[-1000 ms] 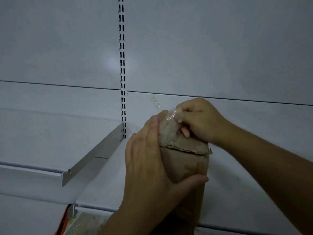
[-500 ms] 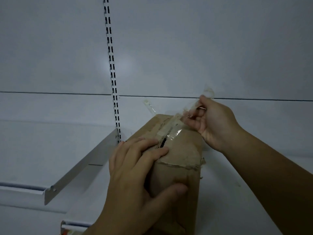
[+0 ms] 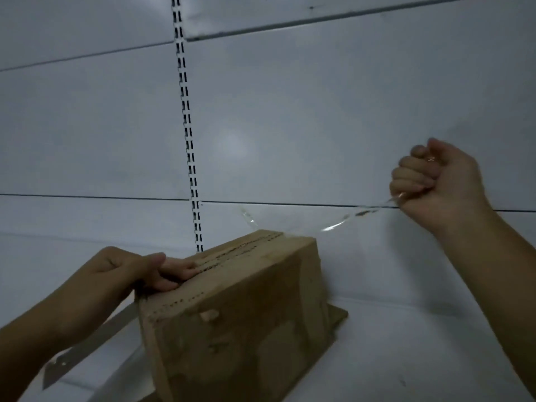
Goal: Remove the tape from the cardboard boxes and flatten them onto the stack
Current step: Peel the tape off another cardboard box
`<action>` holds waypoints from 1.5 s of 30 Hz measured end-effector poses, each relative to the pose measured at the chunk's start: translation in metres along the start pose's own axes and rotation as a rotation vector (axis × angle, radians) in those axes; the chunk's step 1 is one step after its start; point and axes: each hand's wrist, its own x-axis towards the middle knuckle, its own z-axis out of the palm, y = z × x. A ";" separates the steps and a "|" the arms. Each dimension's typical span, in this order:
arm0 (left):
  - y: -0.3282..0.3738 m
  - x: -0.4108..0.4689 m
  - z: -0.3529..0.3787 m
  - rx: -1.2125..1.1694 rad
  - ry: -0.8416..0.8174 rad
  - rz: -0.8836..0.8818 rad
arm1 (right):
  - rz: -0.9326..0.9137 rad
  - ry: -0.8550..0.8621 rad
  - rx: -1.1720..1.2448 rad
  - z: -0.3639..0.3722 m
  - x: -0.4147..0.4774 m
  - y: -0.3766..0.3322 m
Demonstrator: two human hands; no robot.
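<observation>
A brown cardboard box (image 3: 240, 323) stands in the lower middle of the head view, its top seam facing up. My left hand (image 3: 130, 274) grips the box's top left edge, fingers curled over the seam. My right hand (image 3: 435, 181) is a fist far to the right and above the box, holding a strip of clear tape (image 3: 342, 221). The tape stretches from the fist down to the box's far top corner. A second loose tape end (image 3: 249, 217) curls up behind the box.
White shelf back panels fill the view, with a slotted upright (image 3: 188, 140) running down the middle. A grey metal shelf bracket (image 3: 87, 346) sticks out at lower left, beside the box. A white shelf surface (image 3: 406, 343) lies under the box.
My right hand has pulled the tape far to the right and up, peeling it off the top seam. My left hand shifted to the box's left top edge. The box turned broadside.
</observation>
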 end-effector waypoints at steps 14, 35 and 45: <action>0.081 0.076 0.153 1.185 -0.361 -0.323 | 0.147 -0.279 -1.254 -0.038 0.014 0.029; 0.060 0.070 0.110 0.516 -0.514 -0.092 | 0.012 -0.414 -0.398 -0.048 0.032 -0.005; 0.043 0.071 0.106 0.180 -0.127 0.144 | 0.291 -0.722 -0.274 -0.028 0.009 0.034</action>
